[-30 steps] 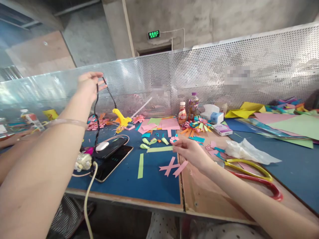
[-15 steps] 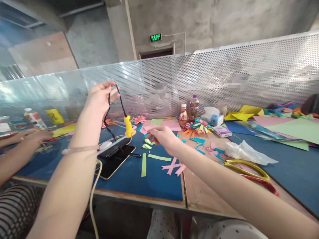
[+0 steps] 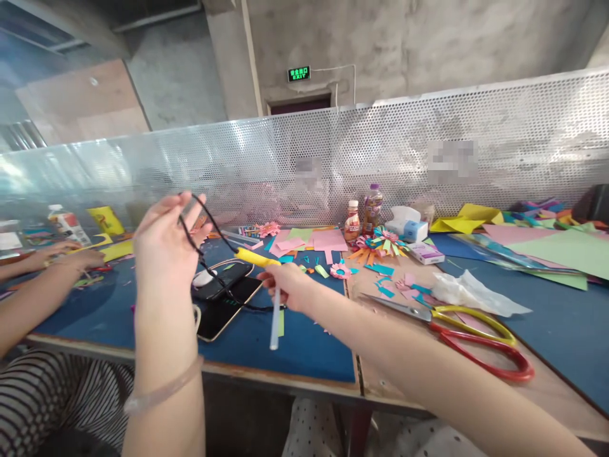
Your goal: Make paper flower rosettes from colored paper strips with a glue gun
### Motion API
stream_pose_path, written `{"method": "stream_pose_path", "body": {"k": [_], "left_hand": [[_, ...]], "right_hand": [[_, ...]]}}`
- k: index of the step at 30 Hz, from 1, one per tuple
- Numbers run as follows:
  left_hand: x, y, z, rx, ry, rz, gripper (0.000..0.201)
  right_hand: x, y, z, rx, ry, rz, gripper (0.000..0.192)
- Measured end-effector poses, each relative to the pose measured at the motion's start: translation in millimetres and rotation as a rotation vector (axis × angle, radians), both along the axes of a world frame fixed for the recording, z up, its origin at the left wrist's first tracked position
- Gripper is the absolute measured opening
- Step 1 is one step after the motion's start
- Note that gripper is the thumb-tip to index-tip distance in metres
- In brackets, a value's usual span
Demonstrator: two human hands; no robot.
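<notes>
My left hand (image 3: 166,235) is raised over the table, with the black cord (image 3: 222,235) looped over and caught among its fingers. From there the cord runs to a yellow hot glue gun (image 3: 255,257), and a loop of it hangs down to the phones. My right hand (image 3: 295,285) is closed round the glue gun's handle end; the fingers partly hide it. A translucent glue stick (image 3: 275,327) slants down toward me from the right hand. Beneath and beside the hands lie a black phone (image 3: 216,325), a pale green paper strip (image 3: 281,322) and a small pink paper flower (image 3: 340,271).
Large scissors (image 3: 419,311) with yellow and red handles lie at right beside crumpled tissue (image 3: 469,295). Pink sheets (image 3: 329,240), bottles (image 3: 372,209) and a tissue box (image 3: 413,230) stand or lie along the metal partition (image 3: 404,152). A co-worker's hands (image 3: 78,260) are at left.
My left hand has lowered, still with the cord. My right hand has moved left and down and taken hold of the glue gun, which hung from the cord before.
</notes>
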State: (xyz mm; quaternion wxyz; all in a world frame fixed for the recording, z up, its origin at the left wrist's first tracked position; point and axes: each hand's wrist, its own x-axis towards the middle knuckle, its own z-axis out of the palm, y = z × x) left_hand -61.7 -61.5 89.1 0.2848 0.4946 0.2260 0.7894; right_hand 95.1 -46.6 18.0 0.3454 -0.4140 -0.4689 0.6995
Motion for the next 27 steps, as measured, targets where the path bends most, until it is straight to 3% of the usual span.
{"method": "stream_pose_path", "body": {"k": [3,8,11,13,16,19,24,27], "left_hand": [[-13,-32,-21.6,-0.108,-0.016,0.051,0.023],[-9,-68,-66.2,-0.462,-0.063,0.137,0.02],[12,-76,-91.2,-0.691,0.223,0.025,0.021],[32,-78,-102.8,-0.828,0.467,0.041,0.025],[67,-78,-112.7,-0.731,0.674,0.081,0.038],[99,-79,-120.8,-0.658,0.777,-0.052,0.039],[132,-77,-137.2,-0.681,0.449,-0.23,0.04],[140,-77,-142.7,-0.686,0.328,-0.25,0.04]], "right_hand": [[32,5,5.9,0.151,-0.013,-0.025,0.024],[86,8,11.0,0.431,-0.078,-0.01,0.028],[114,-1,17.6,0.771,-0.304,0.068,0.035],[128,-11,22.3,0.908,-0.441,0.098,0.037],[142,-28,25.3,1.023,-0.569,0.154,0.035],[149,-38,21.2,1.055,-0.669,0.164,0.033],[160,-34,7.4,1.133,-0.87,0.13,0.03],[167,-38,-2.2,1.291,-1.021,-0.08,0.024]]}}
